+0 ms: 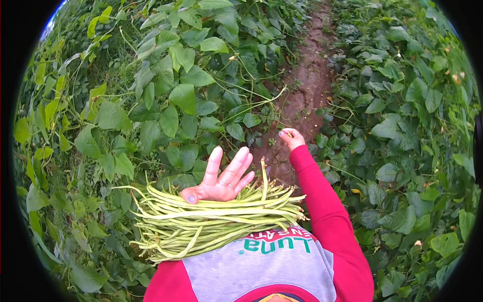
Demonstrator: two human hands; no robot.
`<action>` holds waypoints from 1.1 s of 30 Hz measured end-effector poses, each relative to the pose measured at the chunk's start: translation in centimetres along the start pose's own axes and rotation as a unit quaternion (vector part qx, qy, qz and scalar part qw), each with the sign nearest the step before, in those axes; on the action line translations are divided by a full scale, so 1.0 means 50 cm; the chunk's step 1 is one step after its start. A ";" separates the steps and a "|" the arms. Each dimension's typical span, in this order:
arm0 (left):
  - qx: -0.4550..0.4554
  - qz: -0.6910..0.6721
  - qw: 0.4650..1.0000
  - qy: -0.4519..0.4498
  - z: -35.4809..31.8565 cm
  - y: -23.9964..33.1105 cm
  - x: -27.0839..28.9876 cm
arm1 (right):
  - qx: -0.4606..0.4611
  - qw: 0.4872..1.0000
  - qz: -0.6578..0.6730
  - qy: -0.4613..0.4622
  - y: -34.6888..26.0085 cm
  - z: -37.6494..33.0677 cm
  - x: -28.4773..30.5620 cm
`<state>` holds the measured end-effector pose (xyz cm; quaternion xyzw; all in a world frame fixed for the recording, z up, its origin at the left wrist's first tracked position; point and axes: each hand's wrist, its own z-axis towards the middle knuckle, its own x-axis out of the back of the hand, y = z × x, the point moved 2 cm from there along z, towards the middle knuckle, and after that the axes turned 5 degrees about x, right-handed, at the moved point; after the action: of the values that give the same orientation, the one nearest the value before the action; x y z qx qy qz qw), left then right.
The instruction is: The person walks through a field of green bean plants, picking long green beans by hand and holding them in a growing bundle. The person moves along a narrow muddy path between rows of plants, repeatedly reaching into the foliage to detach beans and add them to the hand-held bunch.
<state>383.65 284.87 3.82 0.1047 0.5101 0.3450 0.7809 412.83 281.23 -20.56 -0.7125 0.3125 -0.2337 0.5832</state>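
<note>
Head view, and I see mostly foliage: broad-leaved bean vines (166, 100) climbing high on my left, lower plants (402, 126) on my right, and a strip of bare brown soil path (307, 85) running away between them. Next in size is the bundle of long green beans (211, 221), stacked crosswise against my chest above the grey and red shirt (282, 267); I judge it rests along the forearm so both hands stay free. My left hand (221, 178) lies palm up on top of the bundle, fingers spread wide and gripping nothing, thumb touching the top pods. My right hand (292, 138) reaches forward over the path, well clear of the bundle, fingers curled inward; I cannot tell whether it pinches anything. One pod (263, 176) sticks upright just beside the left fingertips.
</note>
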 end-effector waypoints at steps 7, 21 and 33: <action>-0.031 0.057 0.997 -0.044 0.005 0.044 0.062 | 0.015 0.957 -0.265 0.119 0.055 0.265 -0.068; -0.122 0.114 0.986 -0.001 0.003 0.124 0.041 | 0.168 0.928 -0.330 -0.045 -0.086 0.221 -0.102; -0.160 0.218 0.960 -0.075 0.092 0.157 -0.080 | -0.028 0.931 -0.069 -0.358 -0.191 0.110 -0.137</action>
<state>383.29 288.96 12.89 0.1123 0.3528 0.5750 0.7296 413.55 291.10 -12.20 -0.7846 0.0395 0.0064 0.6187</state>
